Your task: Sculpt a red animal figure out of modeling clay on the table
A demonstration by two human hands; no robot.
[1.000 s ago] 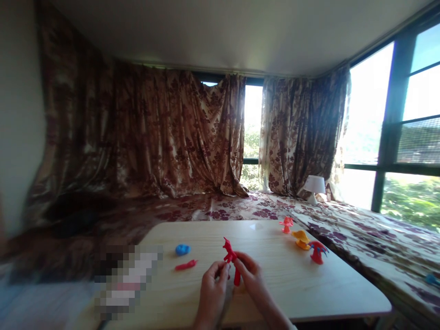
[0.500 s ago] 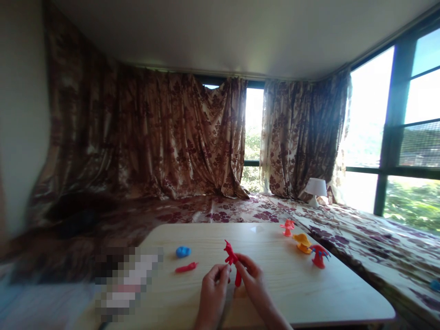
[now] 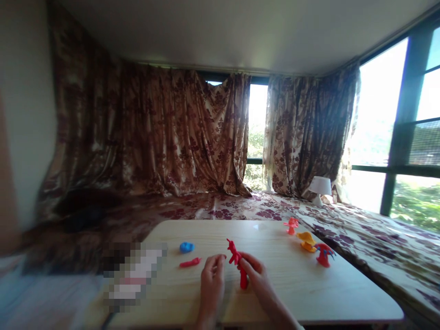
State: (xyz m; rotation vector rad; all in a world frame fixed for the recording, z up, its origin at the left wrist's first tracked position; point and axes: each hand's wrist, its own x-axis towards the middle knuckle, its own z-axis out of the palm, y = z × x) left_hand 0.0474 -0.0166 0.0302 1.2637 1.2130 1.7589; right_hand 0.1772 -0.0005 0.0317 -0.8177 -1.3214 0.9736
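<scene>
My right hand [image 3: 255, 270] pinches a red modelling-clay figure [image 3: 234, 252] between thumb and fingers. The figure has pointed tips at its top, short limbs and a thick red stem hanging below the fingers. Just left of it, my left hand [image 3: 212, 275] is closed with its fingertips pressed together, apart from the figure. A reddish speck shows at those fingertips; I cannot make out what it is. To the left on the table lie a blue clay lump [image 3: 186, 247] and a red clay roll [image 3: 190, 262].
On the right of the pale wooden table [image 3: 292, 293] stand a coral clay figure [image 3: 291, 225], a yellow one [image 3: 306, 241] and a red one with blue strands [image 3: 323, 255]. A pixelated object [image 3: 134, 277] lies at the left. A white lamp [image 3: 320, 186] stands beyond the table.
My left hand has drawn away from the red figure, leaving a gap. My right hand keeps holding the figure. The view has shifted slightly, so the surroundings appear farther right.
</scene>
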